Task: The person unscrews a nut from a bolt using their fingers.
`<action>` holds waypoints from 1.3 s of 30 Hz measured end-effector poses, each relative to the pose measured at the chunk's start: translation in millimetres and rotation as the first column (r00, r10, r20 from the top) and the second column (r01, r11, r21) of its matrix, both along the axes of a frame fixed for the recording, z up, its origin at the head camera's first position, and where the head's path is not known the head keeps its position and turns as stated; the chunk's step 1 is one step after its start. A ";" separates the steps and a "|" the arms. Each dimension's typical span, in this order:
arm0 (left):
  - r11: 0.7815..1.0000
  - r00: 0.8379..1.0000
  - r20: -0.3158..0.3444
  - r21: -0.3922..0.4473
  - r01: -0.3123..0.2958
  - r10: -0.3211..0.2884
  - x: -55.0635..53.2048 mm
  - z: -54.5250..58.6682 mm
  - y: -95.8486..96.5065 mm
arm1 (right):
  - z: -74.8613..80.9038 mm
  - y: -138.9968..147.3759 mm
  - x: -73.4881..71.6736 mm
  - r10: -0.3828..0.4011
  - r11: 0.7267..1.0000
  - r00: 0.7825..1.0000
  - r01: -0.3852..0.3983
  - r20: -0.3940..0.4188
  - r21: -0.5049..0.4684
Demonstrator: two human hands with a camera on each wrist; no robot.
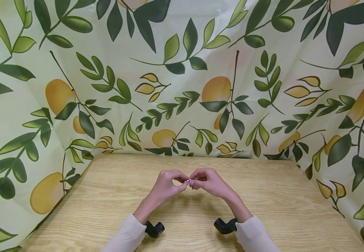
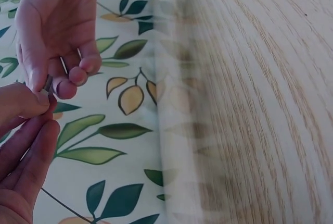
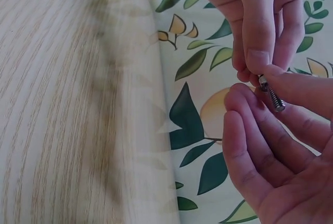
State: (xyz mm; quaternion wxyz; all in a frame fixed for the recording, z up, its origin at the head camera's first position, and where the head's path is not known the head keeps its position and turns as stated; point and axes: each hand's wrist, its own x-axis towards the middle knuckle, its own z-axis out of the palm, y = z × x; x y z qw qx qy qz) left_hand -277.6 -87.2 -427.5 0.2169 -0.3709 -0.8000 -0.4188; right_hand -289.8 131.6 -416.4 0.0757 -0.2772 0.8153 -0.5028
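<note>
Both hands meet over the table, fingertip to fingertip, around a small metal screw point(image 3: 277, 100). Its threaded shank slants toward the right palm in the right wrist view, and a shiny nut-like piece point(image 3: 263, 82) sits at its other end. My left hand point(image 1: 166, 186) pinches that end between thumb and finger. With thumb and fingertips, my right hand point(image 1: 209, 182) holds the screw from the other side, its remaining fingers loosely bent. In the left wrist view only a short grey bit of the screw point(image 2: 48, 82) shows; the fingers hide the rest.
The light wood-grain table point(image 1: 106, 206) spreads beneath both hands. A cloth printed with leaves and fruit point(image 1: 182, 84) rises behind it and along both sides. Black wrist devices point(image 1: 154, 229) stick out at the sleeve cuffs point(image 1: 253, 227).
</note>
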 end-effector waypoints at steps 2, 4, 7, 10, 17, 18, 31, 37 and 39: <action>1.000 1.000 0.001 -0.002 -0.001 0.001 -0.1 -0.1 -0.3 | 0.1 0.0 0.0 -0.012 1.000 1.000 0.012 -0.010 0.003; 1.000 1.000 -0.003 -0.001 0.000 0.000 0.1 0.1 -0.5 | 0.3 0.1 -0.2 -0.016 1.000 1.000 0.016 -0.015 0.004; 1.000 1.000 -0.009 -0.004 -0.001 0.001 0.5 0.7 -0.9 | 1.0 0.4 -0.4 0.003 1.000 1.000 -0.003 -0.003 0.008; 1.000 1.000 -0.016 -0.006 -0.003 0.003 1.1 1.6 -1.0 | 1.8 0.5 -0.3 0.030 1.000 1.000 -0.030 0.008 0.002; 1.000 1.000 -0.023 -0.003 0.005 -0.005 1.1 2.2 -1.1 | 3.5 0.3 1.5 0.011 1.000 1.000 -0.010 -0.011 0.008; 1.000 1.000 -0.024 -0.003 0.006 -0.006 0.9 2.1 -1.1 | 3.6 0.3 1.7 0.010 1.000 1.000 -0.010 -0.006 0.008; 1.000 1.000 -0.028 -0.010 0.005 -0.005 1.3 2.8 -0.4 | 3.3 0.2 2.1 -0.012 1.000 1.000 0.012 -0.001 -0.003; 1.000 0.999 -0.050 -0.006 0.009 -0.009 0.4 0.6 -0.2 | 3.8 0.3 2.4 0.009 1.000 1.000 -0.008 0.018 -0.023; 1.000 0.998 -0.055 0.000 0.013 -0.013 0.2 0.0 0.1 | 3.7 0.0 2.6 0.005 0.999 1.000 -0.004 0.013 -0.033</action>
